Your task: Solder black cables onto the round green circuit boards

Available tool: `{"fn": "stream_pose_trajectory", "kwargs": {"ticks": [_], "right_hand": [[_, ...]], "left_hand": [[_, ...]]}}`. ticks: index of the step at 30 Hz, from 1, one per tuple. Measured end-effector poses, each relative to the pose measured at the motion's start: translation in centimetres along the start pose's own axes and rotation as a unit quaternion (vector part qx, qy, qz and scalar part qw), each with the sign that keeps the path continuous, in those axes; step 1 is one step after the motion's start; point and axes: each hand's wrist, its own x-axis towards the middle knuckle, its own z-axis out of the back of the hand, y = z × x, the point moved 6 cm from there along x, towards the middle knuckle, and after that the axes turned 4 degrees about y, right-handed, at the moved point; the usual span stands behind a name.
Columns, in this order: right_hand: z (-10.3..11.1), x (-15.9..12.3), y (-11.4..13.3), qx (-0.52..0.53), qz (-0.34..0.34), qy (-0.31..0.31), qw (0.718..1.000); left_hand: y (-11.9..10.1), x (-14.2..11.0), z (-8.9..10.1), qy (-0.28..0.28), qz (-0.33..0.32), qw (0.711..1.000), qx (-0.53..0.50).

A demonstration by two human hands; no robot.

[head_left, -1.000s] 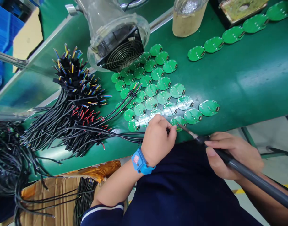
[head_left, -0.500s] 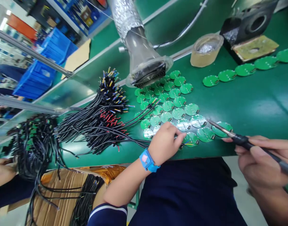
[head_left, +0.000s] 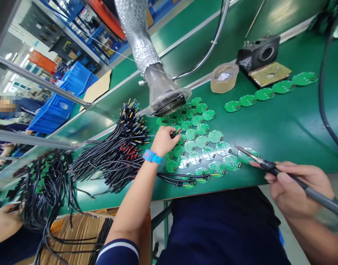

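Observation:
My left hand (head_left: 163,140), with a blue wrist strap (head_left: 152,157), is stretched out over the round green circuit boards (head_left: 202,141). Its fingers are pinched on the tip of a black cable (head_left: 177,132) that lies across the boards. My right hand (head_left: 294,187) grips a soldering iron (head_left: 271,168) whose tip hovers just above a board at the right end of the group. Two wired boards (head_left: 198,173) lie at the table's front edge with black cables running left.
A bundle of black cables with coloured ends (head_left: 121,147) lies to the left. A fume-extractor duct (head_left: 164,94) hangs over the boards. Behind are a tape roll (head_left: 223,78), an iron stand (head_left: 259,55) and a row of boards (head_left: 268,92). Another person's hand (head_left: 3,219) shows at far left.
My left hand has let go at the front board and reached up and left to a cable end near the bundle. The soldering iron has drawn away to the right. The view has tilted upward.

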Motion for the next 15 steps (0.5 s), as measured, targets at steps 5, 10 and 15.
{"fn": "stream_pose_trajectory", "kwargs": {"ticks": [5,10,15], "right_hand": [[0.3,0.2,0.4,0.071,-0.013,-0.002,0.997],[1.9,0.8,0.8,0.081,-0.027,-0.024,0.996],[2.7,0.9,0.9,0.081,-0.019,-0.033,0.996]], "left_hand": [[-1.4,-1.5,0.4,-0.047,-0.051,0.997,0.015],[-6.2,-4.5,1.6,-0.209,-0.128,0.969,-0.03],[-11.4,-4.8,-1.4,-0.149,-0.184,0.97,-0.056]]}}
